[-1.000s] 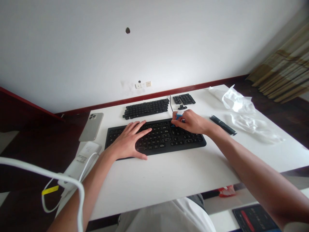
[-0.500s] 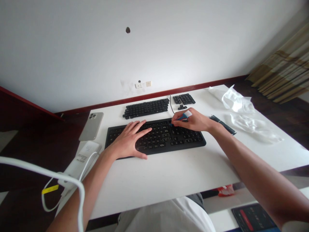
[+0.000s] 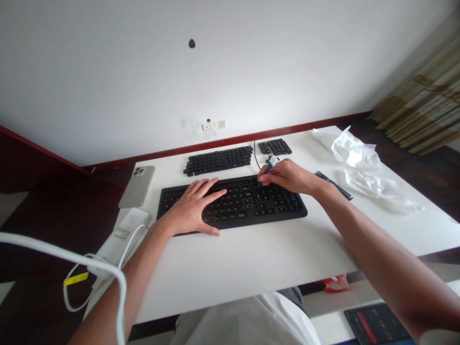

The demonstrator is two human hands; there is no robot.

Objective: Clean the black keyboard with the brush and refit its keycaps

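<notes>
The black keyboard (image 3: 233, 211) lies in front of me on the white bench (image 3: 233, 268). My left hand (image 3: 190, 206) rests palm down across its left part, fingers (image 3: 216, 195) spread wide and gripping nothing, the thumb reaching past the near edge. My right hand (image 3: 287, 175) is over the keyboard's upper right part, its fingers pinched around a blue tool (image 3: 269, 165) with a white end. The white end points up and the blue end down at the keys; I cannot tell whether that tip touches them. Beyond the keyboard sit a large block of black keys (image 3: 219, 159) and, to its right, a smaller key group (image 3: 279, 146), a thin cable (image 3: 256, 155) running between them. A phone (image 3: 137, 186) lies to my left, a crumpled plastic bag (image 3: 354, 148) to my right.
</notes>
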